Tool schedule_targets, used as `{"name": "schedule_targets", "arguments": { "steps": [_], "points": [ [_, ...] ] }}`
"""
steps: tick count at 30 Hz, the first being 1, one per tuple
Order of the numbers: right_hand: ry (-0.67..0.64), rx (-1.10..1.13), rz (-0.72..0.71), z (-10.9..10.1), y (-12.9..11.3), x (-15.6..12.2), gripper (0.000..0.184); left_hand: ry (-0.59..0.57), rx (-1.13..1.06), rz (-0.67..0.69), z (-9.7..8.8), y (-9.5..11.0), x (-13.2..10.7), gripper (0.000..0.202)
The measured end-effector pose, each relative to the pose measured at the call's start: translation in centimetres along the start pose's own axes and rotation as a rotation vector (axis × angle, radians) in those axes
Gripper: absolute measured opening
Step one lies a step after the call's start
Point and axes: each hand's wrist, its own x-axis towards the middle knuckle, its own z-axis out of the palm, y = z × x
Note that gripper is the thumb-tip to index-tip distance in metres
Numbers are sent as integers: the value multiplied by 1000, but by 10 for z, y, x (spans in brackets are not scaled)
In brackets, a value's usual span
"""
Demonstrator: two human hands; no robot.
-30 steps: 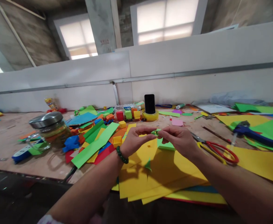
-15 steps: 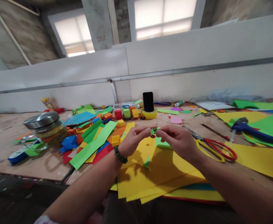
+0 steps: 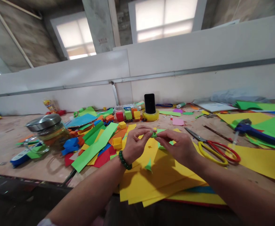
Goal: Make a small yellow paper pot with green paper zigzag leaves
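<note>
My left hand (image 3: 134, 144) and my right hand (image 3: 178, 146) meet above a stack of yellow paper sheets (image 3: 158, 180). Both pinch one small folded green paper piece (image 3: 155, 134) between thumbs and fingertips. A green bead bracelet (image 3: 123, 160) circles my left wrist. A tiny green paper scrap (image 3: 149, 165) lies on the yellow sheets just below my hands. Another green paper square (image 3: 163, 146) shows partly behind my right hand.
Red-and-yellow scissors (image 3: 211, 147) lie right of my hands. A blue glue gun (image 3: 255, 131) rests on green and yellow sheets far right. A lidded glass jar (image 3: 46, 130) stands left, beside coloured paper strips (image 3: 95, 144) and foam cubes (image 3: 128, 115). A black phone (image 3: 150, 104) stands in a tape roll.
My hands have dropped slightly and drawn closer together, still working the small green paper piece. The view shifted a little; nothing else on the table moved.
</note>
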Motion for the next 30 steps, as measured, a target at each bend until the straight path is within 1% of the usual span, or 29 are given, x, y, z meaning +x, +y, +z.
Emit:
{"name": "schedule_targets", "arguments": {
  "steps": [2, 5, 7, 9, 12, 14, 17, 21, 25, 27, 28, 30],
  "points": [
    [5, -11, -15, 0, 0, 1, 11, -43, -40, -27, 0, 1, 0, 25],
    [25, -18, -37, -3, 1, 2, 11, -118, -138, -116, 0, 1, 1, 30],
    [35, -38, -52, -6, 2, 2, 12, -133, -190, -171, 0, 1, 0, 36],
    [39, -66, -72, -8, 2, 2, 13, -131, -212, -197, 1, 1, 0, 39],
    [45, -97, -111, -9, 3, 2, 12, -144, -220, -188, 1, -2, 0, 37],
    [60, -86, -114, -9, 4, 3, 9, -162, -223, -173, 1, -3, 0, 35],
    [78, -48, -114, -10, 6, 4, 7, -147, -243, -165, 1, -6, 1, 36],
    [78, -25, -176, -9, 9, 3, 9, -138, -311, -187, 1, -9, 2, 38],
    [63, 6, -206, -8, 9, 2, 13, -155, -306, -209, 4, -10, 2, 36],
    [87, 13, -176, -15, 14, 6, 12, -136, -325, -220, 3, -12, 3, 34],
    [122, 15, -127, -21, 18, 10, 12, -107, -353, -236, 2, -13, 4, 34],
    [197, 18, 42, -39, 29, 20, 18, -15, -421, -289, -4, -16, 8, 34]
  ]
}}
